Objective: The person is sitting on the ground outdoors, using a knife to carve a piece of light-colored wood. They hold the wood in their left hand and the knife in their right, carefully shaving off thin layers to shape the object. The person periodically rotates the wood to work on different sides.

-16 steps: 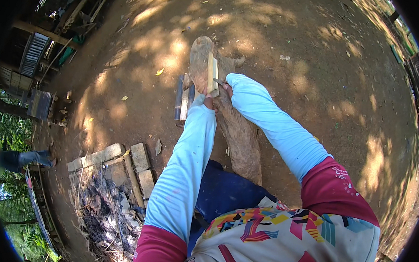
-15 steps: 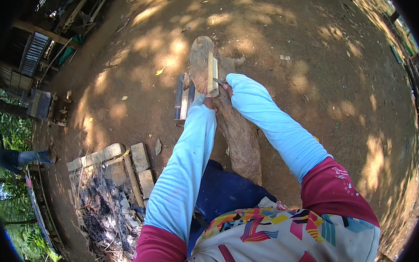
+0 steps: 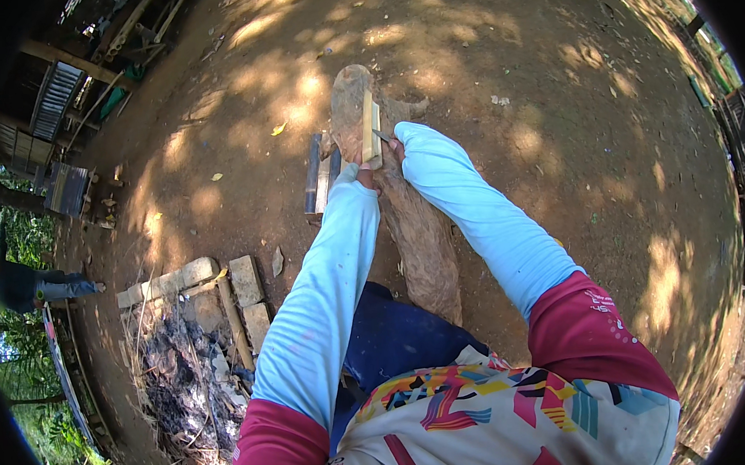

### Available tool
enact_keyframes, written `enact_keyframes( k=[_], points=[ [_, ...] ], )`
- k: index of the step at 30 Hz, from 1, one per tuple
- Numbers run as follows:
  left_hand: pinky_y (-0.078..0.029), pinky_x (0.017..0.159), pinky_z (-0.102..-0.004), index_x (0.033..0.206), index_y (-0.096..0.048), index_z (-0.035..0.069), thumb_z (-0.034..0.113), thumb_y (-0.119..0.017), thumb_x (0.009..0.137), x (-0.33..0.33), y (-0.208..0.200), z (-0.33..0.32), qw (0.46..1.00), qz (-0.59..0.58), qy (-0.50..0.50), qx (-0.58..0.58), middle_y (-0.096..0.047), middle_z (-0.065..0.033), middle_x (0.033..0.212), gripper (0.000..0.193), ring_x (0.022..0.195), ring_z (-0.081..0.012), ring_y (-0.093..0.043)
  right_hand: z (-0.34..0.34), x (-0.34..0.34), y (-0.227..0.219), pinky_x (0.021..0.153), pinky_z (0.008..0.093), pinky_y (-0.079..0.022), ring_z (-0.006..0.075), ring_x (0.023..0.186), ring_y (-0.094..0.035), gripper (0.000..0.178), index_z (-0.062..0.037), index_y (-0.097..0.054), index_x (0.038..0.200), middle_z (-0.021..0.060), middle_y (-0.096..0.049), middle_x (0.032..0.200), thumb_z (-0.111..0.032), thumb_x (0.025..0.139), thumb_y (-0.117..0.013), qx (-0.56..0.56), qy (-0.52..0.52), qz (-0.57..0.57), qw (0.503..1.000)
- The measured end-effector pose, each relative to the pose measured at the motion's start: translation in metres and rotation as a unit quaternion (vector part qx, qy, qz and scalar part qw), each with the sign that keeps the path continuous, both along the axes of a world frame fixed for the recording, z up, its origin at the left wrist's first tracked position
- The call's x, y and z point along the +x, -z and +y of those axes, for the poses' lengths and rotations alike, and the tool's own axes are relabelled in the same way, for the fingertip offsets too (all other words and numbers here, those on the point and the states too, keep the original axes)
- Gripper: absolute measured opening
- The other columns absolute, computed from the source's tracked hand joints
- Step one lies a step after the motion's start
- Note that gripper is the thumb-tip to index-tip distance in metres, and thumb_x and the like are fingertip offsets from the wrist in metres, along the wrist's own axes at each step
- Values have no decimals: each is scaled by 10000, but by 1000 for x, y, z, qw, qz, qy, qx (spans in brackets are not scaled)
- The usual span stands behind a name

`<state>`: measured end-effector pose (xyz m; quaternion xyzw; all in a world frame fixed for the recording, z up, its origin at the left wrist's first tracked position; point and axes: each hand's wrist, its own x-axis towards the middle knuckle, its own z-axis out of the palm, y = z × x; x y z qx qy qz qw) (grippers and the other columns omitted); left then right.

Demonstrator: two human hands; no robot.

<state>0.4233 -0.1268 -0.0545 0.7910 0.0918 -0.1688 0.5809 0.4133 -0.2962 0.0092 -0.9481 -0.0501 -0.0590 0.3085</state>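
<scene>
A pale split piece of bamboo (image 3: 369,126) rests lengthwise on a forked, weathered log (image 3: 425,251) in front of me. My left hand (image 3: 366,177) is closed round the near end of the bamboo. On its right side, my right hand (image 3: 396,148) grips a small knife, whose dark blade (image 3: 383,135) lies against the bamboo's edge. The handle is mostly hidden in my fingers. Left of the log lie dark-skinned split bamboo pieces (image 3: 322,178), partly behind my left forearm.
At lower left is a fire pit with ash (image 3: 193,371), edged by concrete blocks (image 3: 249,278). A person (image 3: 30,283) stands at the far left. A shed with corrugated metal sheets (image 3: 57,98) fills the upper left. Dry leaves dot the dirt ground (image 3: 536,120).
My hands, the bamboo and the log appear slightly further left, as the whole view has shifted a little. The knife stays against the bamboo's right edge. The person at left has shifted position slightly.
</scene>
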Motion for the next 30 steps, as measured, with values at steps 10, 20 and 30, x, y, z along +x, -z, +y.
enact_keyframes(
  k=[10, 20, 30],
  points=[
    [-469, 614, -304, 1415, -504, 94, 319, -437, 1004, -6, -13, -2, 999, -18, 13, 45, -632, -82, 792, 474, 639, -151, -587, 4, -5, 2, 696, 488, -442, 410, 790, -589, 152, -47, -559, 878, 204, -589, 819, -190, 931, -549, -12, 8, 2, 1000],
    [-351, 439, -316, 1401, -465, 174, 331, -492, 991, -1, -5, -2, 996, 52, -66, -22, -548, -44, 673, 440, 471, -147, -454, 7, -7, -2, 731, 499, -453, 420, 856, -601, 148, -50, -578, 895, 216, -610, 873, -192, 923, -545, -20, 17, 25, 999],
    [-463, 595, -318, 1343, -549, 36, 304, -464, 990, 9, 27, -2, 998, -45, -5, 47, -634, -100, 776, 451, 626, -187, -594, 4, -7, 5, 695, 497, -433, 426, 785, -571, 151, -33, -562, 849, 228, -582, 809, -165, 922, -565, -9, 3, -11, 1000]
  ],
)
